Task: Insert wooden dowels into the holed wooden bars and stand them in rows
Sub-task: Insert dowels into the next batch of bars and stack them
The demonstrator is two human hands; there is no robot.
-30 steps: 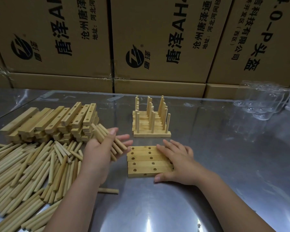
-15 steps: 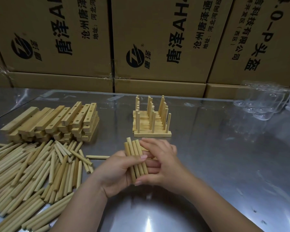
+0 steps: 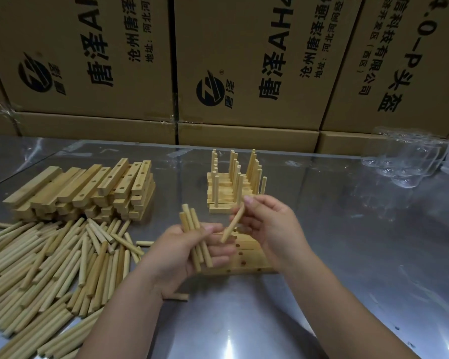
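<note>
Wooden dowels: left hand, right hand

Pale, matt, smooth wooden dowels, holed wooden bars of the same light unvarnished wood, glossy reflective metal tabletop with smears and scuffs, matt brown cardboard boxes printed in black, shiny clear tape on their seams, clear glossy plastic containers
</note>
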